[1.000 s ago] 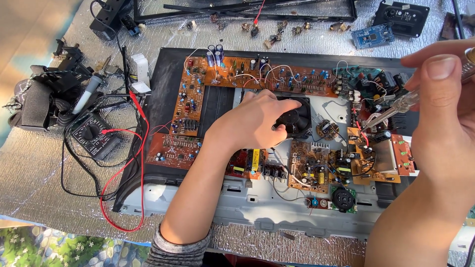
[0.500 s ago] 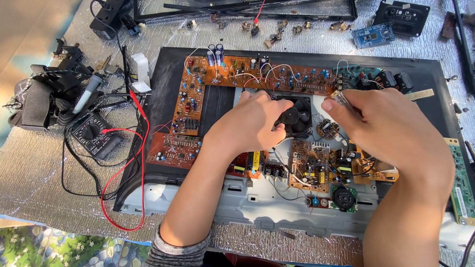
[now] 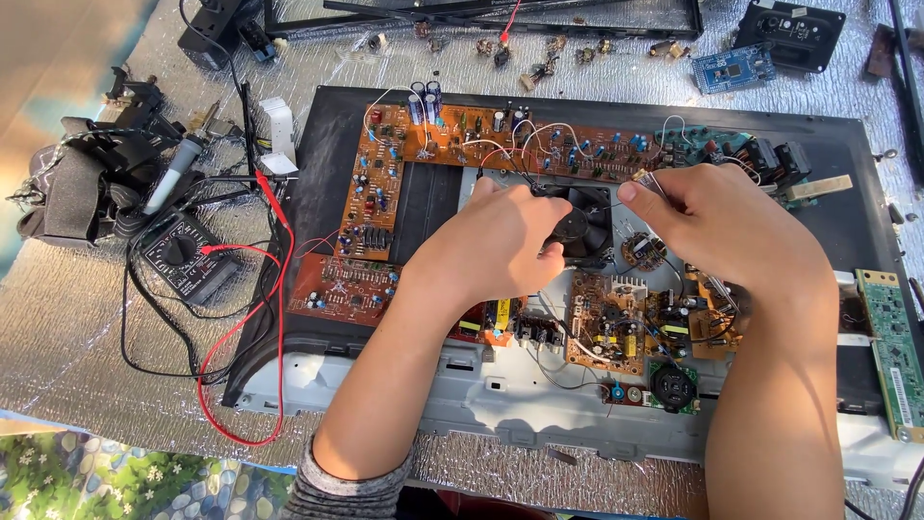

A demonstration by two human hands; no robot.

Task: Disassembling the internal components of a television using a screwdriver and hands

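My left hand (image 3: 500,246) curls around a small black fan (image 3: 582,221) that sits in the middle of an opened device chassis (image 3: 318,289). My right hand (image 3: 717,226) is just right of the fan, pinching a thin metal tool (image 3: 647,179) between thumb and forefinger, its tip near the fan's upper right corner. An L-shaped orange circuit board (image 3: 385,173) with capacitors and wires lies left of and behind the hands. Smaller orange boards (image 3: 626,323) sit below them. The fan's lower left part is hidden under my left fingers.
A black multimeter (image 3: 178,255) with red and black leads (image 3: 274,289) lies at the left, beside a black strap bundle (image 3: 87,183). A green circuit board (image 3: 890,347) sits at the right edge. A blue board (image 3: 731,67) and loose parts lie on the silver foil mat (image 3: 77,356).
My right hand came down from the raised position at the right edge and moved left to the fan with the thin tool. My left hand stayed on the fan.
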